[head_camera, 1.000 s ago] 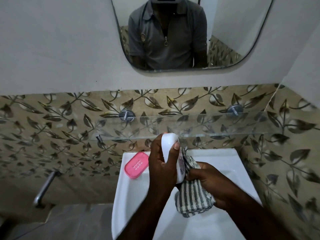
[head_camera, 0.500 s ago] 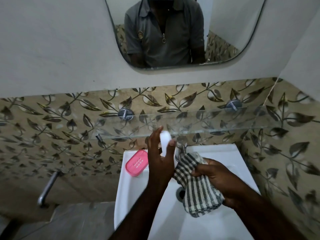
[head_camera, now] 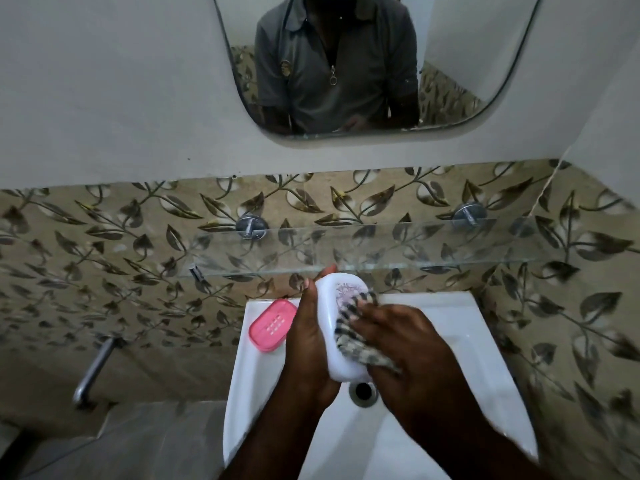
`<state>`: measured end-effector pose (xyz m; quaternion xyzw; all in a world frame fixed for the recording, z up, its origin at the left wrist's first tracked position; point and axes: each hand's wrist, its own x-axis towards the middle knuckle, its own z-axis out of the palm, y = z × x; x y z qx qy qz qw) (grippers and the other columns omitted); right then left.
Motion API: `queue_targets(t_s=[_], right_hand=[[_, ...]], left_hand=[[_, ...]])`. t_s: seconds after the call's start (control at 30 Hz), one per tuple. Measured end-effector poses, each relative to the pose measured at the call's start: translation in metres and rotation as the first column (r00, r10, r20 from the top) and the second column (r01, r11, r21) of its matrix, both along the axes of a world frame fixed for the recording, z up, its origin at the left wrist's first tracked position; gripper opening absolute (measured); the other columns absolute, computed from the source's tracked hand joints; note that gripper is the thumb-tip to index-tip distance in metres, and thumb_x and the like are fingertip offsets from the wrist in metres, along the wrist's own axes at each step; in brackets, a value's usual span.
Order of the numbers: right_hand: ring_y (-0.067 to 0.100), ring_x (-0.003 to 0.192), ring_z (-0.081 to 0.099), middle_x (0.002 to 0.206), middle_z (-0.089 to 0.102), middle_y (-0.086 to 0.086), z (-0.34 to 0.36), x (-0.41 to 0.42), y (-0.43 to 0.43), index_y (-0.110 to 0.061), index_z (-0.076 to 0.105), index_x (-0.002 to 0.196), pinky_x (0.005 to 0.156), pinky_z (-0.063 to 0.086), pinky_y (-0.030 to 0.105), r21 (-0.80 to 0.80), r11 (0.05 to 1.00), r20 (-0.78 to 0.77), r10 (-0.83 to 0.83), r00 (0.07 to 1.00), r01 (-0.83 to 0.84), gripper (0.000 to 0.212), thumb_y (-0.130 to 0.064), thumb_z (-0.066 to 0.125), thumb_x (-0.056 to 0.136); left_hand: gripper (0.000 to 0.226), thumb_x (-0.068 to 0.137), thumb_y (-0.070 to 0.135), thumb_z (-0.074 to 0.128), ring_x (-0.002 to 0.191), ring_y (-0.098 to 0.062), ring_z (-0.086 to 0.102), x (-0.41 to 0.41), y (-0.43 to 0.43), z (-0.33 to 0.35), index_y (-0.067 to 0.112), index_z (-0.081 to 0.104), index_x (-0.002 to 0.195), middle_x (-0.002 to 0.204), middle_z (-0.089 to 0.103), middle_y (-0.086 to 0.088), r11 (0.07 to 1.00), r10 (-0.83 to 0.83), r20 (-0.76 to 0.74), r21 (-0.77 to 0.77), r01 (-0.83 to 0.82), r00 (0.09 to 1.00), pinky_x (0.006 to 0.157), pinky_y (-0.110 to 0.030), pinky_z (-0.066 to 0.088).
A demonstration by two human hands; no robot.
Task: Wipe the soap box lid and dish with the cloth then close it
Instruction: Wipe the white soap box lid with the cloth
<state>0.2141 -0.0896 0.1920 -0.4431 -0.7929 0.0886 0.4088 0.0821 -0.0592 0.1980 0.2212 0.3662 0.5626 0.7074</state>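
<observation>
Currently the white lid [head_camera: 337, 327] is held over the sink [head_camera: 485, 327], long axis running away from the person, far end tilted slightly left, printed face up. Left hand [head_camera: 306, 336] clasps its left edge, fingers curled around the far end. Right hand [head_camera: 401, 344] presses the striped cloth [head_camera: 349, 337] (blurred) flat on the lid's right half, fingers closed on the cloth. Pink dish [head_camera: 273, 324] lies on the sink's back-left corner, just beside the left hand. Glass shelf [head_camera: 398, 247] overhangs close above the lid's far end; drain [head_camera: 362, 393] sits below.
</observation>
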Motion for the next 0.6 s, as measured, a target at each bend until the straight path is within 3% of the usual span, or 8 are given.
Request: queue_targets(t_s=[0.03,0.07,0.13,0.2,0.27,0.33,0.47,0.6], right_hand=[[0.019,0.11,0.052,0.124,0.065,0.003,-0.003,-0.003,-0.006,-0.013,0.069,0.115,0.106,0.031,0.015,0.047,0.999,0.03,0.026,0.999,-0.027,0.042,-0.009,0.055,0.076],[0.021,0.11,0.051,0.125,0.064,0.005,-0.005,-0.006,-0.011,-0.011,0.068,0.115,0.108,0.03,0.016,0.092,0.994,0.056,0.049,0.997,-0.054,0.039,-0.012,0.053,0.08],[0.023,0.112,0.051,0.127,0.063,0.008,-0.007,-0.009,-0.014,-0.009,0.065,0.118,0.109,0.031,0.02,0.128,0.988,0.098,0.075,0.992,-0.087,0.035,-0.017,0.045,0.091],[0.021,0.115,0.049,0.127,0.064,0.009,-0.003,-0.01,-0.005,-0.009,0.065,0.119,0.11,0.027,0.018,0.09,0.992,0.122,0.079,0.989,-0.09,0.038,-0.015,0.044,0.088],[0.02,0.115,0.049,0.124,0.065,0.011,0.004,-0.008,0.012,-0.007,0.068,0.116,0.109,0.024,0.016,0.053,0.997,0.103,0.052,0.993,-0.058,0.044,-0.011,0.045,0.078],[0.02,0.113,0.049,0.123,0.066,0.011,0.015,-0.007,0.027,-0.007,0.069,0.114,0.107,0.025,0.013,0.008,1.0,0.047,-0.017,0.999,0.016,0.049,-0.011,0.047,0.071],[0.019,0.115,0.048,0.123,0.066,0.011,0.022,-0.012,0.013,-0.006,0.07,0.113,0.107,0.026,0.019,0.066,0.998,0.115,-0.003,0.993,-0.005,0.049,-0.011,0.044,0.072],[0.023,0.114,0.046,0.128,0.063,0.01,0.011,-0.019,-0.011,-0.008,0.069,0.115,0.108,0.028,0.022,0.093,0.988,0.172,0.11,0.979,-0.127,0.046,-0.009,0.044,0.077]], left_hand=[[0.051,0.083,0.052,0.056,0.105,-0.019,0.052,-0.004,0.004,-0.003,0.017,0.064,0.119,0.101,0.067,-0.02,0.999,0.039,0.033,-0.036,-0.038,0.999,0.096,-0.037,0.039],[0.039,0.089,0.051,0.05,0.114,-0.029,0.053,-0.007,0.008,-0.003,0.026,0.069,0.111,0.123,0.063,-0.021,0.996,0.064,0.093,-0.066,-0.058,0.994,0.103,-0.045,0.039],[0.046,0.096,0.05,0.041,0.112,-0.036,0.056,-0.011,0.011,-0.003,0.025,0.061,0.128,0.135,0.056,-0.023,0.991,0.11,0.111,-0.085,-0.1,0.988,0.1,-0.048,0.044],[0.046,0.098,0.05,0.037,0.102,-0.031,0.064,-0.011,0.008,-0.008,0.024,0.062,0.126,0.123,0.065,-0.019,0.996,0.069,0.081,-0.064,-0.064,0.994,0.089,-0.042,0.052],[0.042,0.099,0.046,0.033,0.089,-0.016,0.071,-0.008,-0.001,-0.012,0.023,0.064,0.115,0.102,0.075,-0.003,1.0,0.005,-0.006,-0.023,-0.006,1.0,0.075,-0.031,0.059],[0.041,0.099,0.043,0.034,0.082,-0.008,0.072,-0.004,-0.007,-0.012,0.023,0.069,0.104,0.091,0.076,0.006,0.999,-0.045,0.011,0.014,0.045,0.999,0.068,-0.024,0.059],[0.051,0.086,0.048,0.04,0.07,-0.014,0.07,-0.004,-0.002,-0.003,0.021,0.081,0.072,0.076,0.074,-0.001,0.995,-0.103,0.115,0.026,0.101,0.988,0.066,-0.023,0.056],[0.04,0.094,0.048,0.043,0.072,-0.023,0.065,-0.014,0.002,-0.005,0.029,0.072,0.114,0.087,0.068,-0.014,0.999,0.032,0.119,-0.023,-0.03,0.992,0.065,-0.029,0.056]])
